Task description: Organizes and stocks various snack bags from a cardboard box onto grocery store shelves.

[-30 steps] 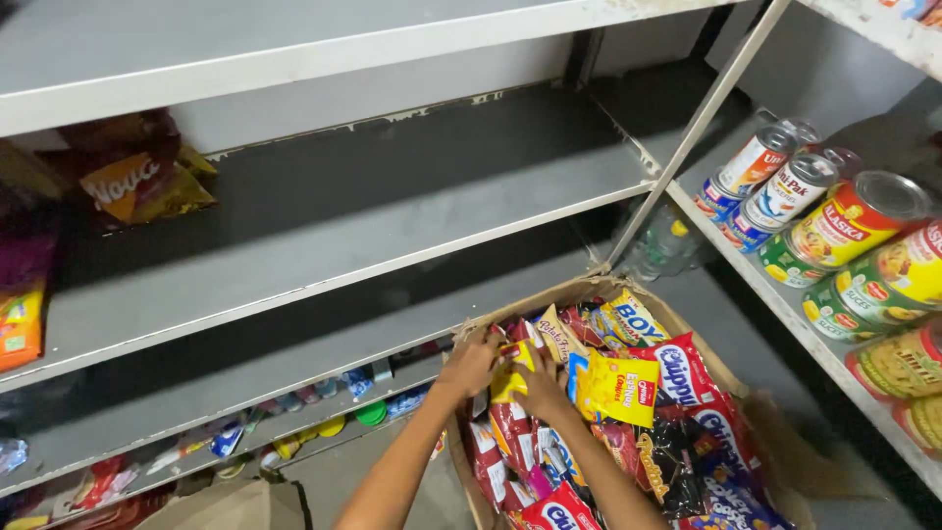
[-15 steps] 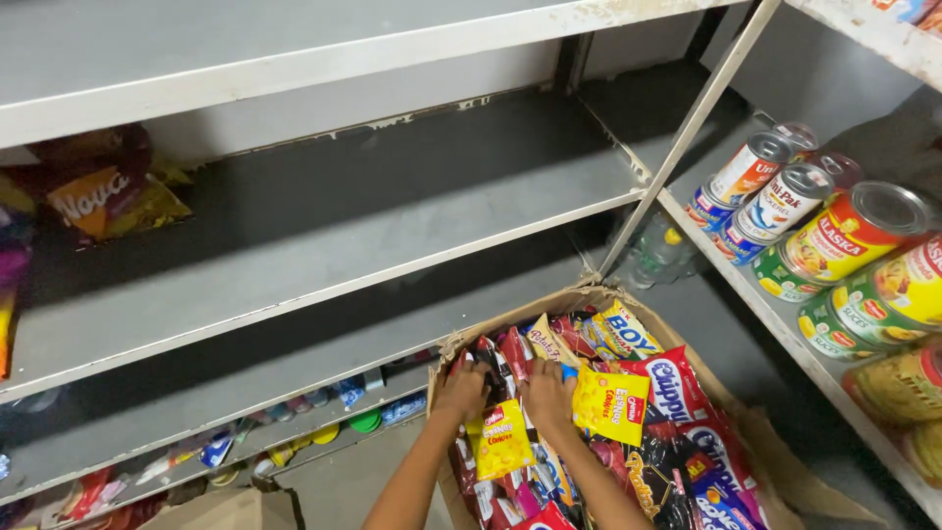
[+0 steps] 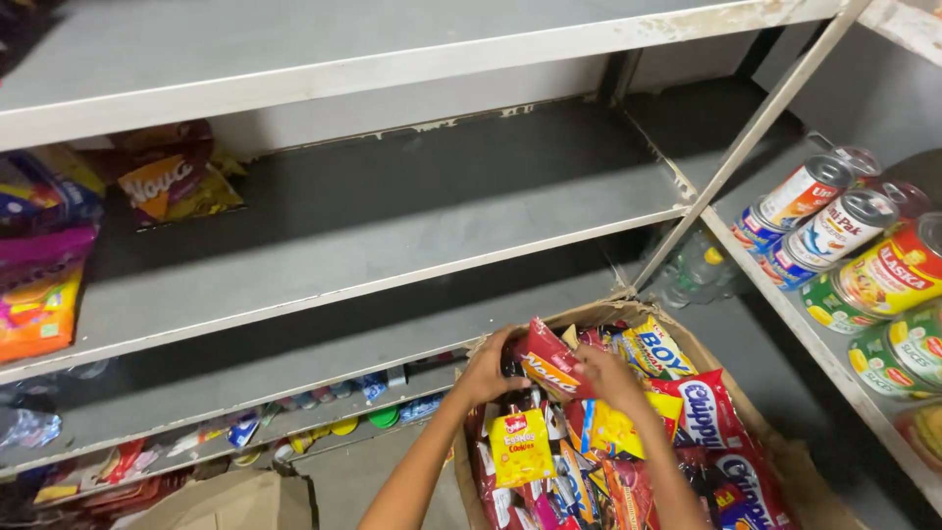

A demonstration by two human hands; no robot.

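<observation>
a: what's nearest?

b: a cardboard box (image 3: 751, 407) packed with snack packets. a small yellow packet (image 3: 521, 449) hangs among them, with blue-and-red chip bags (image 3: 721, 442) at the right.

a: and the hands?

b: both are in the box's far end, close together. the left hand (image 3: 488, 370) and right hand (image 3: 608, 376) are each closed on a red snack packet (image 3: 546, 365), one at each end, just above the other packets.

a: beyond that?

b: a grey metal shelf (image 3: 392, 245), with an orange-and-maroon chip bag (image 3: 167, 182) at its back left and pink and orange packets (image 3: 39, 285) at the left edge. on the right-hand shelf lie cans (image 3: 834, 231) on their sides; clear bottles (image 3: 697, 270) stand in the corner.
</observation>
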